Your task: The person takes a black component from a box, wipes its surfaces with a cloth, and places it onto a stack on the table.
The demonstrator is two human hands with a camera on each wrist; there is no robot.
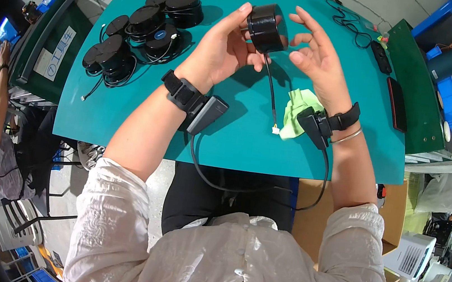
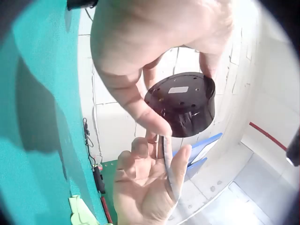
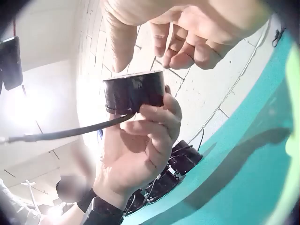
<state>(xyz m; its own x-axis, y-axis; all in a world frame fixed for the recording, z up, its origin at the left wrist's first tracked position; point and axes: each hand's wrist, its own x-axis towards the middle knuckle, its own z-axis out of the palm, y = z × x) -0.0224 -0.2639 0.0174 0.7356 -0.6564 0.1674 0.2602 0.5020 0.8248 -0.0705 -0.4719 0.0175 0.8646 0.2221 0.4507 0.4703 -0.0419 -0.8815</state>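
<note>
Above the teal table point(image 1: 126, 123), the left grip point(image 1: 223, 50) pinches a black puck point(image 1: 266, 27); right grip point(image 1: 315, 56) spread, green cloth point(image 1: 300, 113) below

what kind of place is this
Probably a factory or assembly workshop. A teal bench holds a batch of identical black pucks with trailing cables, the left hand holds one more puck, and there are green parts bins and cardboard boxes around.

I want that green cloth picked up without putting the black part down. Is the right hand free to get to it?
Probably yes: the right hand is open and holds nothing, and the green cloth lies uncovered on the table just below its wrist. The left hand holds the black part.
</note>
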